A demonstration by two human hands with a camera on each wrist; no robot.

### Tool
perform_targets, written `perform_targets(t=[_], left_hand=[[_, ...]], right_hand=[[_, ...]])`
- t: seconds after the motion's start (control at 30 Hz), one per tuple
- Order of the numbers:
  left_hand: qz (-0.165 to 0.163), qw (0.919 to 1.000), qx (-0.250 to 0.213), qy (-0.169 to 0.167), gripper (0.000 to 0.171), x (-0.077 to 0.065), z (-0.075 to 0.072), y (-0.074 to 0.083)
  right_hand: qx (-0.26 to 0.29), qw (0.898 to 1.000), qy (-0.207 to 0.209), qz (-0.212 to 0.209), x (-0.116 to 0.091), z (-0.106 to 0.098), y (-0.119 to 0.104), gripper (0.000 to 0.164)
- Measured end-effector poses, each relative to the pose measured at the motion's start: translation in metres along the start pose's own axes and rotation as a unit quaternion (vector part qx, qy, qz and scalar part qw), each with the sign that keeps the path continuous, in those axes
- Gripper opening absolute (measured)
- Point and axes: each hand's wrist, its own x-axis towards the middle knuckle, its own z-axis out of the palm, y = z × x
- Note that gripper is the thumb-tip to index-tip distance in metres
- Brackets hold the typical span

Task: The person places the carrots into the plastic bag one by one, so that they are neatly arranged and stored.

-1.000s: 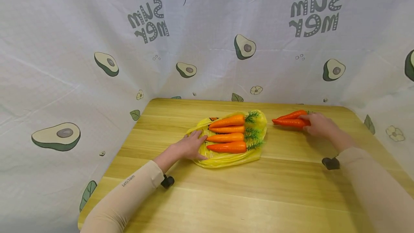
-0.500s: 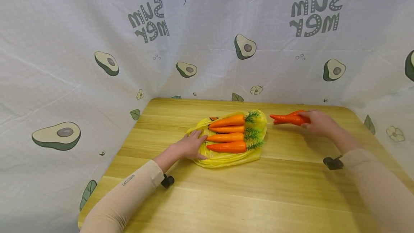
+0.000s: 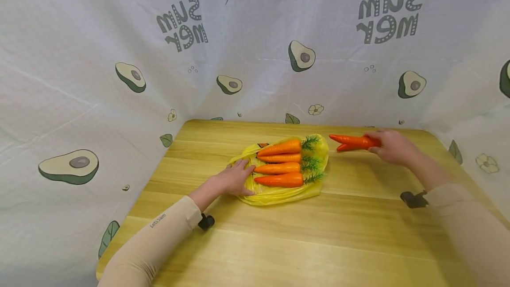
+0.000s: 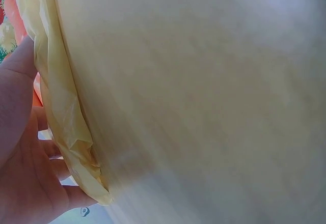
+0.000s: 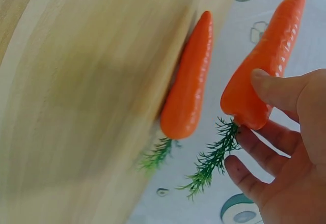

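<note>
My right hand (image 3: 392, 146) pinches an orange toy carrot (image 5: 277, 38) with a green leafy top by its thick end, thumb on one side and fingers on the other. A second carrot (image 5: 188, 89) lies on the table beside it and is partly covered by the held one in the head view. With fingers spread, my left hand (image 3: 237, 178) rests on the left part of a yellow plastic bag (image 3: 284, 197). Several carrots (image 3: 279, 180) lie side by side on that bag, tips toward the left hand and leafy tops to the right.
Everything lies on a light wooden table (image 3: 299, 242). Behind it and at its sides hangs a pale cloth (image 3: 259, 48) printed with avocados. Bag and left hand are left of the loose carrot.
My right hand has taken hold of one of the two loose carrots and raised it, its tip shifting left and up. The left hand and the bag have stayed put.
</note>
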Motion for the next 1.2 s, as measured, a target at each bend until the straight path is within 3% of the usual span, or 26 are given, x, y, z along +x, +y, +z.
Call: perform_targets(t=[0.2,0.57,1.2], left_hand=[[0.001,1.0000,0.001,0.003,0.095,0.000,0.000,0.000],[-0.003,1.0000,-0.001,0.002,0.095,0.000,0.000,0.001],[-0.003,1.0000,0.000,-0.001,0.095,0.000,0.000,0.000]], right_hand=[[0.000,1.000,0.008,-0.003,-0.003,-0.009,-0.014,0.047],[-0.020,0.998,0.015,-0.052,-0.005,-0.025,-0.048,0.049],[-0.030,0.994,0.035,-0.100,0.004,-0.026,-0.097,0.046]])
